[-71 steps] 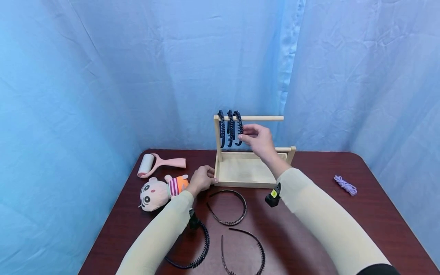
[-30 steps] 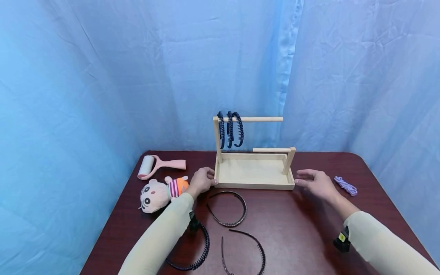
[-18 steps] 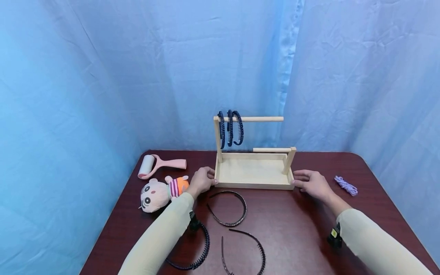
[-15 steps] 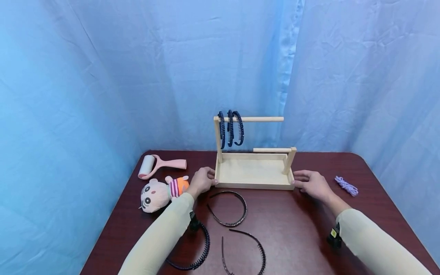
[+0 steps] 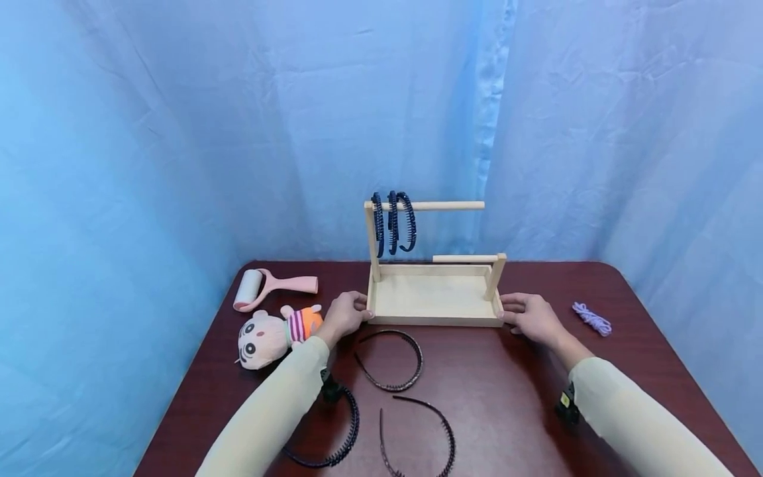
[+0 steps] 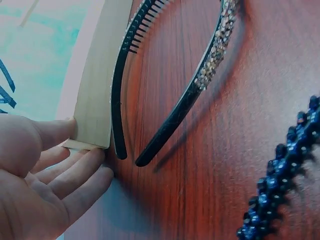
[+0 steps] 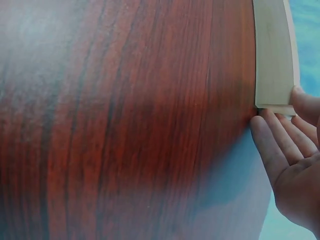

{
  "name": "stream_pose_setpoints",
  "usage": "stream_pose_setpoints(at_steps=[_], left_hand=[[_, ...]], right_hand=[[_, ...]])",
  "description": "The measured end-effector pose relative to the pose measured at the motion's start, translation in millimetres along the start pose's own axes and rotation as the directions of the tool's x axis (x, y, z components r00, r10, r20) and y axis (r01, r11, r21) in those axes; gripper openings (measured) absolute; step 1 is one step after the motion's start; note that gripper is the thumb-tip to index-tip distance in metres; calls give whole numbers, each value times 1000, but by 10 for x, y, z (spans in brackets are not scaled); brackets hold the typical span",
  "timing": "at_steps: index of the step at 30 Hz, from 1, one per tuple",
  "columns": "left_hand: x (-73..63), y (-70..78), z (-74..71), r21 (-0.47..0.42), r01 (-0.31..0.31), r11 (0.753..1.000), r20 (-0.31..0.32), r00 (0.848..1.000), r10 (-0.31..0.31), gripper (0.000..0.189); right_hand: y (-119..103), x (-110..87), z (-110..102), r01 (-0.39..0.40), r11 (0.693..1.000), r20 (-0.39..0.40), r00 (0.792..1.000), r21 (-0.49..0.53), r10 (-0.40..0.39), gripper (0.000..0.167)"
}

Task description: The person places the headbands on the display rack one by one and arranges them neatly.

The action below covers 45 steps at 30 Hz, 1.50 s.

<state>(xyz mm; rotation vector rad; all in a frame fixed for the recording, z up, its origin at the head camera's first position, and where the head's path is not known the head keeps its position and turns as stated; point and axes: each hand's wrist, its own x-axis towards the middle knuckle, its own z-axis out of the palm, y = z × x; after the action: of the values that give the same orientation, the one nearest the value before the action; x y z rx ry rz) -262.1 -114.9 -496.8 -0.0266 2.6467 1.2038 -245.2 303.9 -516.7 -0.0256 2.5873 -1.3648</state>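
In the head view a pale wooden stand has a shallow tray base, a tall left post with an upper bar, and a short right post with a lower bar. Three dark toothed headbands hang near the left end of the upper bar. My left hand grips the tray's front left corner, thumb at the rim and fingers along the end. At the opposite corner, my right hand holds the tray the same way. A glittery headband lies on the table close to the tray's front.
A black headband and a thin dark headband lie nearer on the dark red table. A plush doll and a pink-handled roller are at left. A lilac cord bundle lies at right.
My right hand has left the third headband on the upper bar and come down to the tray's right end. My left hand has stayed at the left corner. The headbands hang as before.
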Motion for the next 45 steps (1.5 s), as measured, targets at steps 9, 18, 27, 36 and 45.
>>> stream_pose_setpoints(at_steps=[9,18,27,36,45], left_hand=[[-383,-78,-205,40,-193,980,-153,968,197,28],[-1044,-216,-460,-48,-247,968,-89,966,242,23],[-1569,-453,-387,-55,-271,961,77,958,275,23],[-2032,-669,-218,-182,-179,967,204,955,215,28],[-2168,-842,-45,-241,-82,967,290,945,153,28]], right_hand=[[-49,27,81,-28,1000,21,999,-12,28,50],[-67,8,58,-30,999,25,999,-19,31,50],[-13,-48,-31,-58,998,5,998,11,58,52],[-16,-21,10,-50,999,15,999,-11,50,51],[-46,-4,8,-43,999,10,999,12,43,52]])
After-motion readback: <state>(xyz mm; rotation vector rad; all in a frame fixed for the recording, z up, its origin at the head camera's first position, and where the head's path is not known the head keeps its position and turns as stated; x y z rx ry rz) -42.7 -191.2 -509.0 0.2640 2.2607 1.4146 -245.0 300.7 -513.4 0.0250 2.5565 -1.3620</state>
